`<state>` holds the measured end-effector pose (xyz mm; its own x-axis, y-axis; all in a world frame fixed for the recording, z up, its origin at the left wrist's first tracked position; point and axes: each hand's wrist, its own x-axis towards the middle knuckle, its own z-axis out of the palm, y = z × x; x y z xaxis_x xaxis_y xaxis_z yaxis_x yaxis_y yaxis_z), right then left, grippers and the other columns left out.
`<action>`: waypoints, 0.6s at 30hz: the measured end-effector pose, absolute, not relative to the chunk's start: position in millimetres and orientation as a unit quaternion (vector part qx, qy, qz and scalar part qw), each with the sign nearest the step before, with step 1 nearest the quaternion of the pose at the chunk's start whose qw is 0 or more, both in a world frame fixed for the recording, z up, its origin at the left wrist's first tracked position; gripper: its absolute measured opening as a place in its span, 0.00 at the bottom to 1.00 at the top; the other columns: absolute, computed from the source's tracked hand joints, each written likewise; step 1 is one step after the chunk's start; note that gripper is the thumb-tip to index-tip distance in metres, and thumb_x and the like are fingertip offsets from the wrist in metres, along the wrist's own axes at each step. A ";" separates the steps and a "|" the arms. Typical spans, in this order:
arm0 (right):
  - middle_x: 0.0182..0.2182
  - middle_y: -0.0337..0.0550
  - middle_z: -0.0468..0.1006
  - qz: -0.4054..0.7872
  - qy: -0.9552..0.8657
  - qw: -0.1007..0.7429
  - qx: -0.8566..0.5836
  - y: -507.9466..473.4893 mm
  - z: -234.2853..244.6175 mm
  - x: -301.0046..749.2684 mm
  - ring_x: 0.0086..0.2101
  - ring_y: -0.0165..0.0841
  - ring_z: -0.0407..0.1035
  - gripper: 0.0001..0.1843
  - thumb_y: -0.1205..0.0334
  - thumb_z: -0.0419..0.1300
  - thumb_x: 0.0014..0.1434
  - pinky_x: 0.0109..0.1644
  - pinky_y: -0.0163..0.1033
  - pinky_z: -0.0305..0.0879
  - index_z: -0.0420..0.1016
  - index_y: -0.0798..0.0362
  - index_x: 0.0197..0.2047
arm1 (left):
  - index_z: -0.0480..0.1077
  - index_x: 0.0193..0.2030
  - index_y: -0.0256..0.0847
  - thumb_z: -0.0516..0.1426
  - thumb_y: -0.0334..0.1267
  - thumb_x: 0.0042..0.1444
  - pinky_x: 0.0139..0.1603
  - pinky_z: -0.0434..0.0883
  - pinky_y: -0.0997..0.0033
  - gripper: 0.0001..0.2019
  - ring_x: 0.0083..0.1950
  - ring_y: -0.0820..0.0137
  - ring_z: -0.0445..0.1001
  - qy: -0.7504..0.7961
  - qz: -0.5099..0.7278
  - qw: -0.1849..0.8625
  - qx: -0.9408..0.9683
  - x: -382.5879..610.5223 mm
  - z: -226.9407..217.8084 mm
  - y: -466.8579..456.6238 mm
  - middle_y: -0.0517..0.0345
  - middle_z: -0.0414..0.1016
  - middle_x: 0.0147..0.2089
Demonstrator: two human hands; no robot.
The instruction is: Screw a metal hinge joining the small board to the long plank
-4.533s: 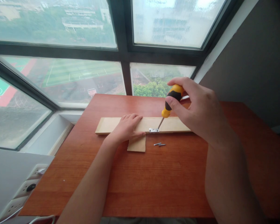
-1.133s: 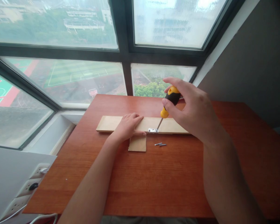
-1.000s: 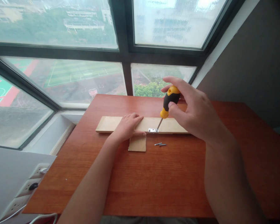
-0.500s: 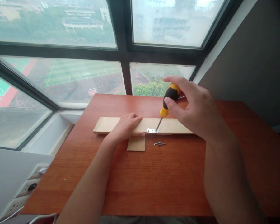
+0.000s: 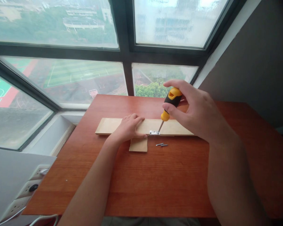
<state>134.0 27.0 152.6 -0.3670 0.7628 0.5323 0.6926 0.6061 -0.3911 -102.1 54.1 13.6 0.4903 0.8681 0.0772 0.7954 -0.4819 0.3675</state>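
A yellow and black screwdriver (image 5: 172, 99) leans in my right hand (image 5: 195, 110), fingers and thumb around its handle. Its tip meets the right end of a small metal hinge (image 5: 154, 132) at the near edge of a pale wooden board (image 5: 108, 126). My left hand (image 5: 129, 127) grips the board left of the hinge, fingers over the top and thumb at the near edge. Below that thumb a small flat tan piece (image 5: 138, 145) sticks out toward me. Several loose screws (image 5: 161, 144) lie just in front of the board.
The reddish-brown wooden table (image 5: 160, 182) runs up to a window with a dark frame (image 5: 122, 55). Wall sockets (image 5: 28, 188) and a white cable are at the lower left. A grey wall (image 5: 254, 62) rises on the right.
My right hand has turned the screwdriver handle a little and dipped slightly; a yellow slot on the handle now faces me. My left hand keeps its place on the board.
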 end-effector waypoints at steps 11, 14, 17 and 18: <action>0.49 0.45 0.78 0.076 -0.821 0.357 -0.438 24.0 152.9 130.8 0.43 0.39 0.74 0.27 0.66 0.56 0.57 0.49 0.49 0.72 0.63 0.48 0.61 | 0.64 0.59 0.47 0.63 0.60 0.45 0.56 0.62 0.57 0.36 0.54 0.55 0.67 0.489 0.127 0.125 0.854 -101.1 10.7 55.6 0.50 0.68 0.53; 0.45 0.43 0.79 0.059 -0.821 0.359 -0.440 26.1 151.5 131.0 0.39 0.37 0.74 0.27 0.65 0.57 0.58 0.47 0.47 0.72 0.62 0.47 0.62 | 0.64 0.59 0.47 0.63 0.61 0.46 0.56 0.62 0.57 0.36 0.54 0.55 0.67 0.490 0.122 0.116 0.855 -101.1 10.5 56.0 0.50 0.68 0.53; 0.41 0.43 0.79 0.008 -0.819 0.358 -0.449 29.3 150.2 129.3 0.39 0.38 0.73 0.23 0.62 0.58 0.59 0.44 0.46 0.72 0.67 0.47 0.58 | 0.63 0.60 0.47 0.62 0.62 0.46 0.56 0.62 0.57 0.37 0.54 0.55 0.67 0.493 0.123 0.108 0.854 -101.2 9.3 56.5 0.50 0.68 0.54; 0.41 0.44 0.78 -0.007 -0.816 0.361 -0.451 29.8 150.3 128.8 0.39 0.38 0.73 0.21 0.61 0.59 0.59 0.44 0.46 0.71 0.69 0.48 0.56 | 0.63 0.60 0.47 0.62 0.62 0.46 0.56 0.62 0.57 0.37 0.54 0.56 0.67 0.493 0.125 0.106 0.854 -101.2 8.8 56.8 0.50 0.68 0.54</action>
